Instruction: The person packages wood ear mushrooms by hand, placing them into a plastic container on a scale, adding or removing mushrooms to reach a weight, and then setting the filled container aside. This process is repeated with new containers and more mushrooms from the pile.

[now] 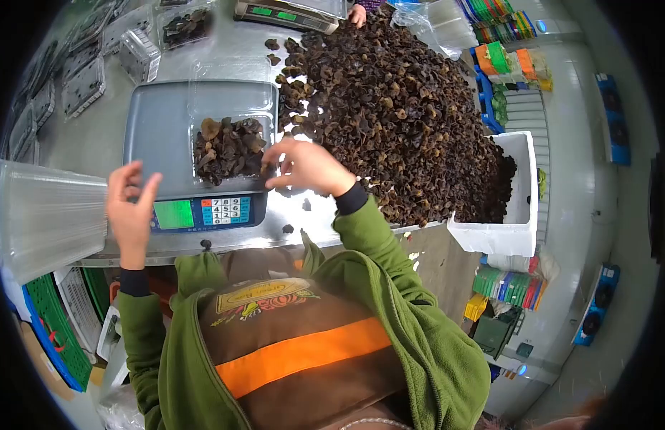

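A digital scale point(149, 136) lies in front of me, its green display point(174, 214) lit beside a keypad. On its platform stands an open clear plastic box point(210, 84) with dark brown wood ear mushrooms point(230, 150) in one half. My right hand point(307, 166) is at the box's right edge, thumb and fingertips curled around a small dark mushroom piece. To the left of the scale, my left hand point(130, 204) is raised with fingers apart and nothing in it. A large heap of mushrooms point(397, 107) spreads to the right of the scale.
Nested clear boxes point(53, 215) stand at left. Several filled boxes point(85, 86) lie at upper left. Across the table are a second scale point(289, 14) and another person's hand point(357, 15). A white foam box point(524, 186) holds mushrooms at the table's right end.
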`<action>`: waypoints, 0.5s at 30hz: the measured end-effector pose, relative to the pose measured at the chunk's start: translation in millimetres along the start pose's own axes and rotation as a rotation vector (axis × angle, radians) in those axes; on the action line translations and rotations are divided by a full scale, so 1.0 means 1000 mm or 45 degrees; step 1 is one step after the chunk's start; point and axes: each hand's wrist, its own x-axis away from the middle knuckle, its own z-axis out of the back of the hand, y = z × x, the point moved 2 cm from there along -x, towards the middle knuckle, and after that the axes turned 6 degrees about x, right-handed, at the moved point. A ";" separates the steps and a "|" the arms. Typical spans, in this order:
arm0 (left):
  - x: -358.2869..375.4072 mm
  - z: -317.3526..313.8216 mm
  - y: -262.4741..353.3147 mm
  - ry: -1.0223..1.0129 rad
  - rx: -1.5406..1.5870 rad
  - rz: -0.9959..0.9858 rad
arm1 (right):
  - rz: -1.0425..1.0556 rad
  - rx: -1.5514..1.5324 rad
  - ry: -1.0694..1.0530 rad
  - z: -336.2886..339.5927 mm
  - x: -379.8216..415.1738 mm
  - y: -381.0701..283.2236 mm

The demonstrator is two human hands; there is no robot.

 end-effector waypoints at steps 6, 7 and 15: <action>-0.005 -0.065 0.028 -0.545 -0.332 -0.581 | -0.075 -0.162 0.118 -0.014 -0.012 0.003; -0.008 -0.069 0.028 -0.544 -0.333 -0.591 | -0.085 -0.241 0.217 -0.011 -0.016 0.000; -0.020 -0.095 0.014 -0.343 -0.482 -0.570 | -0.394 -0.420 0.873 -0.018 -0.113 0.094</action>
